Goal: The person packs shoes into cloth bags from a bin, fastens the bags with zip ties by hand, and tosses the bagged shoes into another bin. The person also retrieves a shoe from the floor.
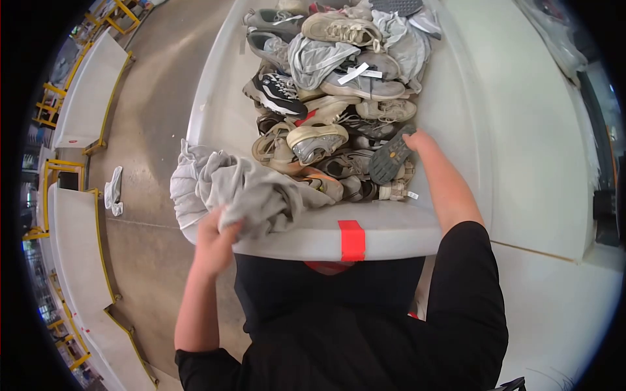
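My left hand (217, 242) is closed on a crumpled grey cloth (261, 195) that drapes over the near left corner of a large white bin (404, 234). At the bin's right side, my right hand (422, 141) grips a shoe (390, 158), its dark grey sole turned up toward me. Beneath and beyond it lies a heap of worn shoes, among them a black-and-white sneaker (277, 94) and a beige sneaker (342, 29). Another grey cloth (319, 60) rests on the heap. My right fingertips are partly hidden behind the shoe.
Red tape (352, 240) marks the bin's near rim. To the right stands a pale wall-like panel (528, 130). On the left, white bins in yellow frames (81, 254) line the concrete floor (153, 130), where a pale cloth (114, 191) lies.
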The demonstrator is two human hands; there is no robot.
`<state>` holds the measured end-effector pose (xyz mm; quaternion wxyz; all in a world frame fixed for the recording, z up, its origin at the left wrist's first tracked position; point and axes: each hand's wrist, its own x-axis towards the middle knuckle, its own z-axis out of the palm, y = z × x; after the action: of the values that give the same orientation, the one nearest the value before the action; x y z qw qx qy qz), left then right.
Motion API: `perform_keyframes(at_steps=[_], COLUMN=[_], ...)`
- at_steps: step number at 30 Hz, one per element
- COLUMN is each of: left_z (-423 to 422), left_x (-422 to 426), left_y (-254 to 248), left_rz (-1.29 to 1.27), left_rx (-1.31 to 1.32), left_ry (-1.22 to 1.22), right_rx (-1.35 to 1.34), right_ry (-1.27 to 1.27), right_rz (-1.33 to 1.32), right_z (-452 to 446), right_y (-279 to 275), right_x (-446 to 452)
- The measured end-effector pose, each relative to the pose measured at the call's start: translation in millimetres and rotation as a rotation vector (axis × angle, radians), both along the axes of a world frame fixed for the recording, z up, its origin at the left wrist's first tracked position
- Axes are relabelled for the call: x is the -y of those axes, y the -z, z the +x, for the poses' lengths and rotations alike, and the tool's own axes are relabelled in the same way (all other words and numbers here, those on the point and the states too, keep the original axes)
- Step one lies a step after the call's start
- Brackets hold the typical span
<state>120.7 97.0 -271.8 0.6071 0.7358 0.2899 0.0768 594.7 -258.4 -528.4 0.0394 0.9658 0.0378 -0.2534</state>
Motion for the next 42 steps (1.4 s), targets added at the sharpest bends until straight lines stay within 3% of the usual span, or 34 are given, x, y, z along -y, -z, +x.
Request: perform_keyframes(at_steps=[1,4,9,17,20,22,24,27,30,34,37,38,40,42], left_z=[-2,-8,4,3,2,2,4,32,60,110,140,145,152,153], left_x=[-2,-17,-3,-3,-5,-9,-14,-17,-24,-41,-63,-71,-79,-79], left_y=[14,49,50,53,50,47,39,-2,-48,-91,-126,-138,-170,-194], left_rz=[-0.002,0.382,0.436,0.455,0.437,0.338,0.153,0.162,-0.168,-0.418,-0.522,-0.587,-0.557,-0.506], left_rx=[-0.015,0.131,0.129,0.226,0.209,0.155,0.020,0.249,0.110,0.140,0.237,0.332,0.415,0.563], left_ry=[-0.004,0.237,0.083,0.092,0.119,0.095,0.046,0.149,0.006,-0.055,-0.110,-0.138,-0.108,-0.065], right_rx=[-0.015,0.010,0.109,0.085,-0.032,-0.115,-0.303,-0.183,0.100,0.025,0.034,0.043,0.166,0.182], right_ry=[-0.004,0.102,0.084,0.164,0.391,0.357,0.274,0.156,0.006,0.129,0.127,0.123,0.206,0.223], right_rz=[-0.002,-0.039,-0.194,0.003,0.333,0.408,0.562,0.580,0.575,1.018,1.079,1.085,0.826,0.908], right_z=[4,3,11,21,-1,-9,-43,-90,-130,-205,-267,-279,-297,-308], right_y=[10,2,19,25,18,0,-68,-156,-225,-322,-346,-336,-299,-280], right_x=[-2,-17,-32,-28,-25,-8,-9,1,29,83,113,123,139,143])
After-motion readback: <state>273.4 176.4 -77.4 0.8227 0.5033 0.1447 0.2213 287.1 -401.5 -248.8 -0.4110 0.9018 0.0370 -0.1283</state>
